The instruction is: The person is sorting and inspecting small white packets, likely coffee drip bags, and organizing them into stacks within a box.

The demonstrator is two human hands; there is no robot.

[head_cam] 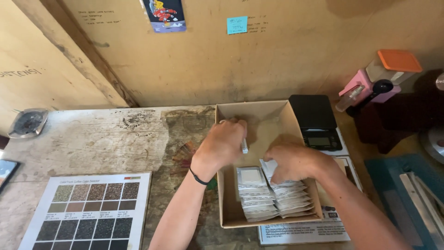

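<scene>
Both hands in box (pixel 226 203): left hand (pixel 222 146) closed on packet (pixel 243 144), right hand (pixel 291 162) pinched packets (pixel 289 196), fingers curled.

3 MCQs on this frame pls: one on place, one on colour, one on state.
1. Where do the white packets lie?
A. in the cardboard box
B. on the scale
C. on the chart

2. What colour is the sticky note on the wall?
A. pink
B. blue
C. green

3. What is the left hand doing?
A. lying flat on the table
B. pinching a small white packet
C. holding the chart

A: rows fill the box's near end.
B: the note is light blue.
C... B: fingers close on one packet above the box.
</scene>
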